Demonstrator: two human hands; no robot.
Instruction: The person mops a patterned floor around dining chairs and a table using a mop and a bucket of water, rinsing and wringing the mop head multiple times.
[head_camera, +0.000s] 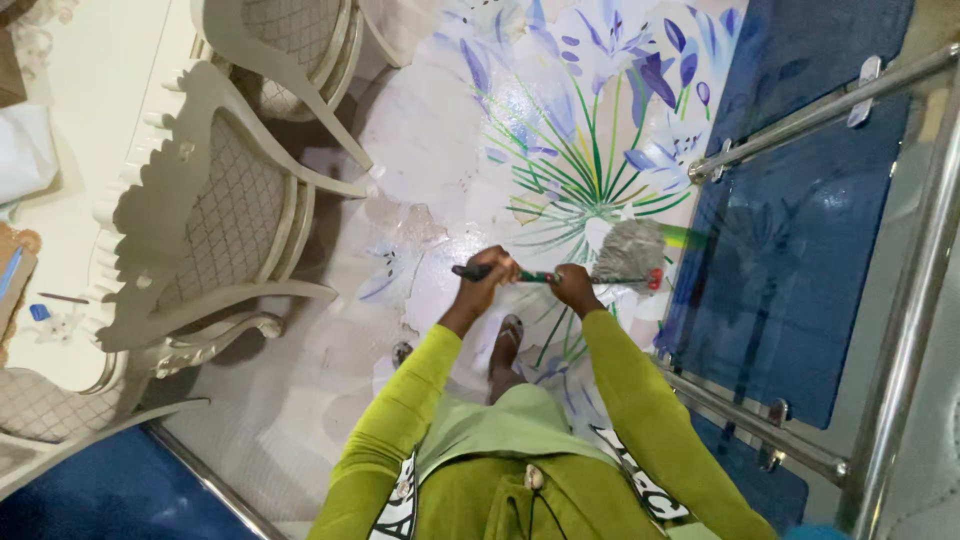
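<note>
A mop with a dark handle (535, 276) and a grey stringy head (628, 251) lies across the glossy flower-painted floor (450, 150) in front of me. My left hand (487, 271) grips the near end of the handle. My right hand (574, 285) grips it further along, closer to the mop head. Both arms wear lime-green sleeves. One sandalled foot (510, 333) shows below my hands.
Cream carved chairs (215, 210) and a white table (80, 120) stand at the left. A blue glass railing with steel bars (800, 250) runs along the right. A blue floor strip (110, 495) lies at the bottom left.
</note>
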